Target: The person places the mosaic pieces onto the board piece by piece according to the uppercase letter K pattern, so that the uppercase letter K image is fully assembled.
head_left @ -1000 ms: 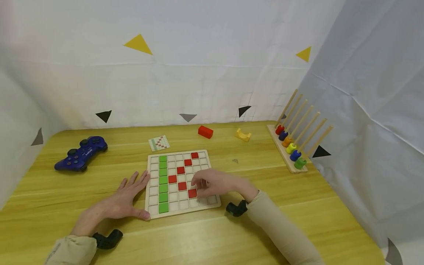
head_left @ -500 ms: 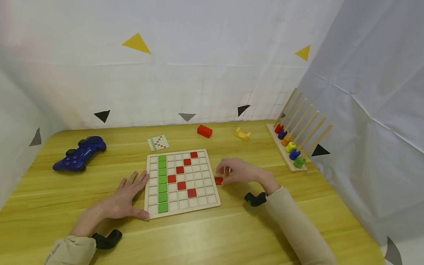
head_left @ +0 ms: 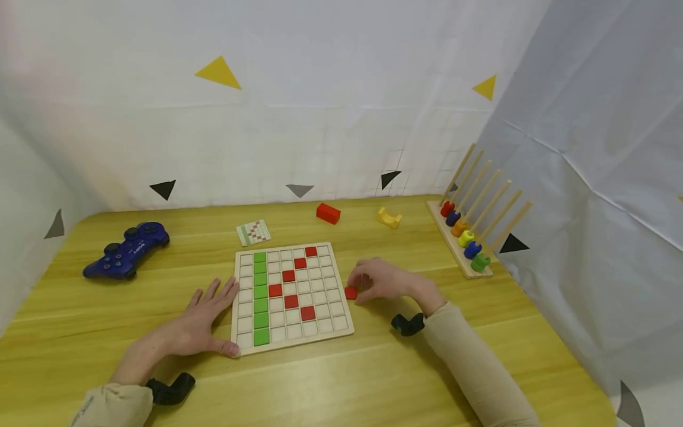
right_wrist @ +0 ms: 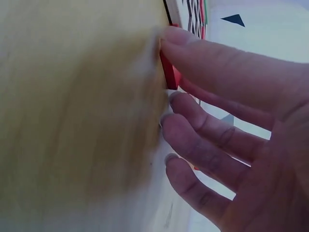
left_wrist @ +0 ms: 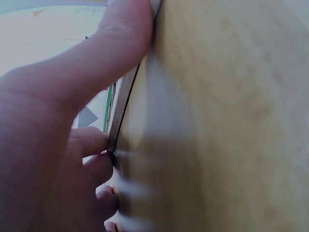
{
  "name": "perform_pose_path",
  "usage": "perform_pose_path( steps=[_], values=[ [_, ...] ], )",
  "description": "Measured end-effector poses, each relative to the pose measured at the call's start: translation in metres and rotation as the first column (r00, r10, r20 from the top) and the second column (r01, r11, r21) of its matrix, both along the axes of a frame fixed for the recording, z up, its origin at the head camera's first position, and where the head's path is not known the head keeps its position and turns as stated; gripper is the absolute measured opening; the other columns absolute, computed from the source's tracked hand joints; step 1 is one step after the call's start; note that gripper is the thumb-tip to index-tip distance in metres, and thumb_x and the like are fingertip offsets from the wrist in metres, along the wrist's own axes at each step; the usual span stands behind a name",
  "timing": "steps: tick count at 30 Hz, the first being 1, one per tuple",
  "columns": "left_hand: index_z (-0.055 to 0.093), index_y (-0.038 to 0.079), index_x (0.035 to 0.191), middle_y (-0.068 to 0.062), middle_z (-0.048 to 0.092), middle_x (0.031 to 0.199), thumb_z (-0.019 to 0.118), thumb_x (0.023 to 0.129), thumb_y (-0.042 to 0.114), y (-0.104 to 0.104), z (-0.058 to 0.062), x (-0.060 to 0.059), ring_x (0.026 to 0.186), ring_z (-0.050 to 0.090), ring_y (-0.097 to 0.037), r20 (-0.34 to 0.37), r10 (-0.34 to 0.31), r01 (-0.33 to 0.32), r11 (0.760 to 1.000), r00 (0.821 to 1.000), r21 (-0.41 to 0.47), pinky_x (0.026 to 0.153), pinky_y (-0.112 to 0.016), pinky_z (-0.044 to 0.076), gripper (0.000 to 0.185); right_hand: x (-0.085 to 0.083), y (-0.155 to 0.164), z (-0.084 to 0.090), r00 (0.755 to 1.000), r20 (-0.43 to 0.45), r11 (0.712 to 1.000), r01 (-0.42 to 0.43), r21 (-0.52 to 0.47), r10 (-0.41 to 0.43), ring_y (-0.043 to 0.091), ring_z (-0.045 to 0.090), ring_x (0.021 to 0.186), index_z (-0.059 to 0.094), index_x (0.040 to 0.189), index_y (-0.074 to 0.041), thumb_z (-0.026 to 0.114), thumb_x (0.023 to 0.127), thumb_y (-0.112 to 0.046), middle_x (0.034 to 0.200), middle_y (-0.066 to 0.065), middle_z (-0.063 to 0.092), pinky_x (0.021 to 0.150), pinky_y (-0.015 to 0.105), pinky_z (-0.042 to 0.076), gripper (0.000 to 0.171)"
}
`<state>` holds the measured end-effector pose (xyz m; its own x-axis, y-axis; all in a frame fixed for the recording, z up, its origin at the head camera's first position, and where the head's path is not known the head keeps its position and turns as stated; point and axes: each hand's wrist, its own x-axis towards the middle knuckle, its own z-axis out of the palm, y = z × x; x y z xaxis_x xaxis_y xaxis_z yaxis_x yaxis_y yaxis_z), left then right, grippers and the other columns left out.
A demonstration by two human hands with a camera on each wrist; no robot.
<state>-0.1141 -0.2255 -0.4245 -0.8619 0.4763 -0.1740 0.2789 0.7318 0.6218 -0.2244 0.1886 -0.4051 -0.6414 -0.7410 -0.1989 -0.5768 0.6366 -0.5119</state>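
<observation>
Your right hand (head_left: pixel 385 281) lies on the table (head_left: pixel 373 379) just past the right edge of the grid board (head_left: pixel 290 296), its fingers curled over a small red tile (head_left: pixel 350 292) that sits at your fingertips, touching the tabletop and close against the board's side; in the right wrist view the thumb and forefinger pinch that tile (right_wrist: pixel 169 72). Your left hand (head_left: pixel 200 320) lies flat and relaxed, fingers spread, pressed against the board's left edge, with the thumb hooked at its near corner. Between your two hands the board carries a green column of tiles (head_left: pixel 259 296) nearer your left hand and a bent line of red tiles (head_left: pixel 291 289) nearer your right. Beyond your left hand rests a blue game controller (head_left: pixel 125 257); beyond your right stands a peg rack with coloured rings (head_left: pixel 469 237).
</observation>
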Motion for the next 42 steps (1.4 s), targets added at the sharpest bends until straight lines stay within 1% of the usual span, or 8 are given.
perform_pose_path(
  steps=[5,8,12,16,23,33,38,42],
  values=[
    [0.012,0.002,0.16,-0.022,0.001,0.167,0.081,0.07,0.06,-0.0008,-0.0026,0.0008,0.15,-0.012,-0.049,-0.006,0.003,-0.003,1.0,1.0,0.006,0.115,-0.068,-0.01,0.128,0.0004,-0.0018,-0.0052,1.0,-0.02,1.0,0.011,-0.002,-0.011,0.01,0.055,0.084,0.071,0.107,-0.017,0.081,0.086,-0.027,0.098,-0.006,0.06,0.074,0.025,0.048,0.025],
    [0.012,0.002,0.16,-0.021,0.001,0.167,0.081,0.07,0.06,-0.0007,-0.0032,0.0008,0.15,-0.012,-0.049,-0.005,0.004,-0.004,1.0,1.0,0.007,0.115,-0.068,-0.01,0.127,0.0012,-0.0028,-0.0054,1.0,-0.019,1.0,0.024,-0.007,-0.024,0.011,0.055,0.083,0.071,0.104,-0.017,0.08,0.087,-0.025,0.096,-0.006,0.06,0.073,0.025,0.048,0.021],
    [0.012,0.002,0.16,-0.021,0.001,0.167,0.081,0.071,0.06,0.0,-0.0029,0.0001,0.15,-0.012,-0.048,-0.001,0.002,-0.002,1.0,1.0,0.004,0.115,-0.068,-0.01,0.127,0.0021,-0.0037,-0.0047,0.999,-0.03,1.0,0.023,-0.021,-0.024,0.012,0.055,0.081,0.072,0.101,-0.015,0.08,0.086,-0.023,0.094,-0.003,0.061,0.072,0.025,0.048,0.019],
    [0.011,0.002,0.16,-0.021,0.001,0.167,0.081,0.071,0.06,0.0004,-0.0026,-0.0003,0.15,-0.013,-0.048,-0.001,0.002,-0.002,1.0,1.0,0.003,0.115,-0.068,-0.01,0.127,0.002,-0.0041,-0.004,0.999,-0.041,1.0,0.02,-0.015,-0.021,0.009,0.056,0.08,0.072,0.099,-0.014,0.08,0.086,-0.023,0.093,-0.004,0.062,0.072,0.023,0.048,0.018],
    [0.011,0.003,0.16,-0.021,0.0,0.167,0.081,0.071,0.059,0.0001,-0.0028,-0.0007,0.15,-0.013,-0.048,0.005,0.003,-0.003,1.0,1.0,0.003,0.115,-0.068,-0.01,0.127,0.0014,-0.0023,-0.0046,0.999,-0.007,1.0,0.031,-0.005,-0.031,0.008,0.056,0.078,0.069,0.098,-0.016,0.08,0.086,-0.024,0.09,-0.007,0.063,0.071,0.024,0.05,0.018],
    [0.011,0.004,0.161,-0.02,0.0,0.168,0.081,0.071,0.059,-0.0007,-0.0024,-0.0008,0.15,-0.013,-0.047,0.01,0.005,-0.005,1.0,1.0,0.002,0.116,-0.067,-0.011,0.127,0.0028,-0.0019,-0.0022,0.999,-0.042,1.0,-0.015,0.017,0.016,0.006,0.055,0.079,0.07,0.099,-0.015,0.078,0.088,-0.026,0.091,-0.006,0.062,0.072,0.024,0.047,0.017],
    [0.011,0.003,0.16,-0.02,0.0,0.167,0.081,0.071,0.059,-0.0006,-0.0025,-0.0004,0.15,-0.014,-0.047,0.012,0.004,-0.004,1.0,1.0,0.005,0.116,-0.067,-0.011,0.126,0.0029,-0.0015,-0.0011,0.999,-0.042,0.999,-0.022,0.032,0.023,0.006,0.054,0.08,0.07,0.101,-0.016,0.076,0.09,-0.027,0.093,-0.007,0.062,0.074,0.024,0.047,0.017],
    [0.012,0.002,0.16,-0.02,0.0,0.167,0.081,0.071,0.059,-0.0009,-0.0027,-0.0003,0.15,-0.013,-0.047,0.008,0.003,-0.003,1.0,1.0,0.004,0.115,-0.068,-0.011,0.126,0.0029,-0.001,0.0011,0.999,-0.035,1.0,-0.022,0.008,0.023,0.006,0.055,0.081,0.071,0.101,-0.015,0.075,0.09,-0.028,0.093,-0.007,0.063,0.074,0.023,0.049,0.017]
  ],
)
